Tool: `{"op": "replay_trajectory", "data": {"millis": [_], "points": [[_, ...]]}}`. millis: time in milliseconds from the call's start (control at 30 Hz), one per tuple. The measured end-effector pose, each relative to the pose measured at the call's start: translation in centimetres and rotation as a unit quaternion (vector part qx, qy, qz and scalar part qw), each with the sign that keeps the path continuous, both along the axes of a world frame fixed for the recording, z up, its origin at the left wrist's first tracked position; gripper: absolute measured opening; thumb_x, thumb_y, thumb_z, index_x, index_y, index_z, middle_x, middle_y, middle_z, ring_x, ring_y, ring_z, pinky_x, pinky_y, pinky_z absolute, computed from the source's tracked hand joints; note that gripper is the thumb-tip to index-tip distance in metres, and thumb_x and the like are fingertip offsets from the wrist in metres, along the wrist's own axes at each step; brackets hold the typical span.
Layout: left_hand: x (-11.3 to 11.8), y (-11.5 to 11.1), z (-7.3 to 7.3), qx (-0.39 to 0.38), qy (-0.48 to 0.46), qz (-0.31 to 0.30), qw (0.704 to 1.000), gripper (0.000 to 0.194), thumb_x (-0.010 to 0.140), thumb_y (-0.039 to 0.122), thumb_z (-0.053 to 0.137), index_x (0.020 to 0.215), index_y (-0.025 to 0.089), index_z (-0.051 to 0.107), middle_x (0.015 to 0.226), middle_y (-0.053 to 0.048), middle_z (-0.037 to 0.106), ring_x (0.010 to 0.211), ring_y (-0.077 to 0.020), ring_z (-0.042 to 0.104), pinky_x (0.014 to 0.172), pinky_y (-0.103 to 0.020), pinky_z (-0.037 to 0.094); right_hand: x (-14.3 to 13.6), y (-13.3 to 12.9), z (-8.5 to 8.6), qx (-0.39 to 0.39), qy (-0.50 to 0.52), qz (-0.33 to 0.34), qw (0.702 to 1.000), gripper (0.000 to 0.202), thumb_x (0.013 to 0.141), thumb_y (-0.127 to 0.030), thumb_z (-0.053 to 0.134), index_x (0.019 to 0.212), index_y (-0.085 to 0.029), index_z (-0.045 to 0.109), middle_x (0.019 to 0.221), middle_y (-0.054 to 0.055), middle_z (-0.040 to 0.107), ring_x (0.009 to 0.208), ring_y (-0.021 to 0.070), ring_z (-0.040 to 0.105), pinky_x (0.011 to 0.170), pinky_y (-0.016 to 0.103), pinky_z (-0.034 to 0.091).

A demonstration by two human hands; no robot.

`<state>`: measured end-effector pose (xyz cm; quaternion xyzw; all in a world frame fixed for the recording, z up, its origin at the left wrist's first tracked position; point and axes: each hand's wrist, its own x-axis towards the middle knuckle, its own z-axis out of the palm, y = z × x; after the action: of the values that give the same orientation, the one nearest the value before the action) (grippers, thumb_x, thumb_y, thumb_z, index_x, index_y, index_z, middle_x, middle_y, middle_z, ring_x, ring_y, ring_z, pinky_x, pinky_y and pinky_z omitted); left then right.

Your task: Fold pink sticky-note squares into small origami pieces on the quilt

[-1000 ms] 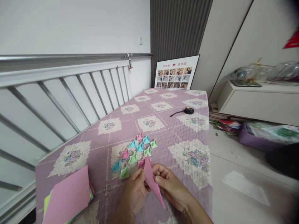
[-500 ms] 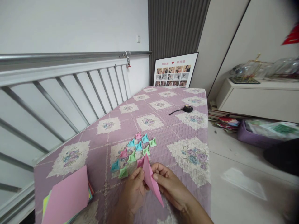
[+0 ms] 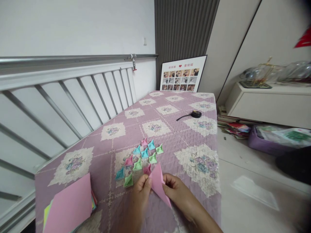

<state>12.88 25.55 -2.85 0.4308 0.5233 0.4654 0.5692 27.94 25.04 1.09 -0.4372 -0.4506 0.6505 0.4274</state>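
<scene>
A folded sheet of pink paper (image 3: 159, 187) is held up between both hands near the front of the bed. My left hand (image 3: 141, 191) pinches its left corner between thumb and fingers. On the other side, my right hand (image 3: 176, 191) grips the right edge, thumb in front and fingers partly hidden behind the sheet. Just beyond the hands stand several small folded paper shapes in rows, among them a green one (image 3: 128, 180), a blue one (image 3: 120, 174) and a pink one (image 3: 147, 169), which the held paper partly covers.
A stack of coloured paper (image 3: 70, 204), pink on top, lies at the left. A black tape measure (image 3: 195, 114) rests on the floral quilt (image 3: 167, 152) farther back. A white radiator (image 3: 70, 106) runs along the left, and a purple bin (image 3: 262, 142) stands right of the bed.
The pink paper has turned so that more of its broad face shows, its tip lower and farther right. Both hands keep hold of it; the view has shifted slightly.
</scene>
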Motion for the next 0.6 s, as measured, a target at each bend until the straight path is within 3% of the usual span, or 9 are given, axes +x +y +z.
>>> {"op": "replay_trajectory", "data": {"millis": [100,300,600], "points": [[0.1,-0.1,0.3,0.048,0.019,-0.039,0.998,0.042,0.079,0.063,0.053,0.063,0.024,0.05,0.058,0.003,0.039,0.058,-0.0149,0.038,0.059,-0.025,0.031,-0.1,-0.1,-0.3,0.022,-0.044,-0.013,0.999,0.024,0.073,-0.039,0.069,0.067,-0.017,0.06,0.065,-0.003,0.059,0.059,0.0101,0.047,0.056,0.021,0.035],[0.8,-0.6,1.5,0.061,0.01,-0.011,0.998,0.035,0.082,0.057,0.051,0.077,0.024,0.06,0.064,0.002,0.045,0.063,-0.0162,0.042,0.063,-0.025,0.034,-0.1,-0.2,-0.2,0.086,-0.082,-0.045,0.992,0.02,0.079,-0.038,0.061,0.074,-0.019,0.065,0.071,0.0,0.063,0.068,0.0151,0.054,0.065,0.024,0.042],[0.8,-0.8,1.7,0.068,0.025,0.012,0.997,0.027,0.082,0.049,0.056,0.082,0.023,0.066,0.073,0.0,0.057,0.071,-0.0183,0.051,0.069,-0.026,0.038,-0.1,-0.1,-0.7,0.036,-0.066,-0.086,0.993,0.022,0.071,-0.04,0.069,0.074,-0.018,0.065,0.065,-0.001,0.059,0.063,0.0152,0.052,0.057,0.024,0.041]]}}
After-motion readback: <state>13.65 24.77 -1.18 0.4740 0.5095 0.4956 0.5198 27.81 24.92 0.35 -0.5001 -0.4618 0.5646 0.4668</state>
